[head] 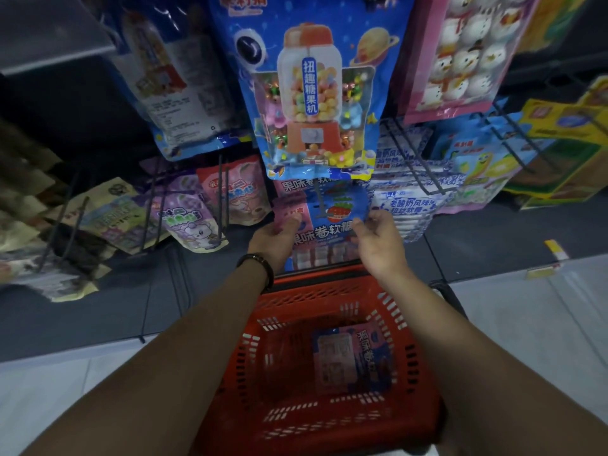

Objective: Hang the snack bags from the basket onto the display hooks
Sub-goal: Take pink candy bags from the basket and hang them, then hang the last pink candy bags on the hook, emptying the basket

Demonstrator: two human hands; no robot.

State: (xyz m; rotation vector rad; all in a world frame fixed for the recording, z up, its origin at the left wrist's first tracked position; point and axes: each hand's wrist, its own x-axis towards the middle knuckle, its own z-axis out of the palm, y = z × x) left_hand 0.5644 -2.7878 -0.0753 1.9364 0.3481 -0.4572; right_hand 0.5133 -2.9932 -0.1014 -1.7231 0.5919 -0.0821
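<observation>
snack bag (324,236) is pinched at both top corners by left hand (279,233) and right hand (378,240) | display hook (318,195) is met at its top centre, equally near both | threading not discernible

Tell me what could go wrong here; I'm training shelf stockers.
Left hand and right hand pinch the pink-and-blue candy bag by its upper edges; it may slip toward the red basket. The gumball-machine bag hangs low over the hook, so the hole could miss it.
</observation>
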